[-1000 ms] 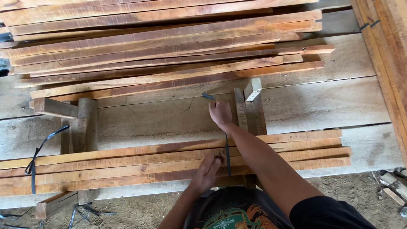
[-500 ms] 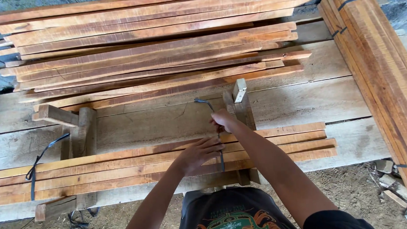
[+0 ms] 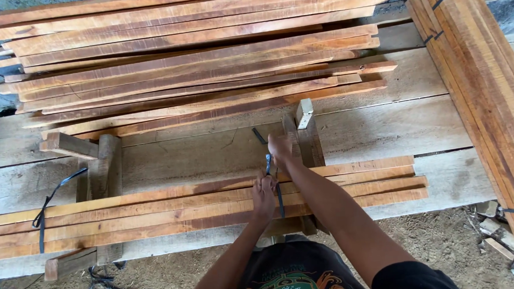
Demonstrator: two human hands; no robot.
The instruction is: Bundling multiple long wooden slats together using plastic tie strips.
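A dark, narrow plastic strap [image 3: 278,191] ran over a flat bundle of long reddish wooden slats [image 3: 155,211] lying across my rough plank workbench [image 3: 385,132]; my left hand [image 3: 264,195] was closed around the strap on top of the bundle; my right hand [image 3: 280,147] pinched its upper end just beyond; a second strap [image 3: 41,217] bound the bundle's left end; looser slats [image 3: 193,54] lay stacked behind.

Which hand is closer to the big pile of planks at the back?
Right. The right hand reaches past the near bundle, close to the big pile; the left hand rests on that bundle, farther away.
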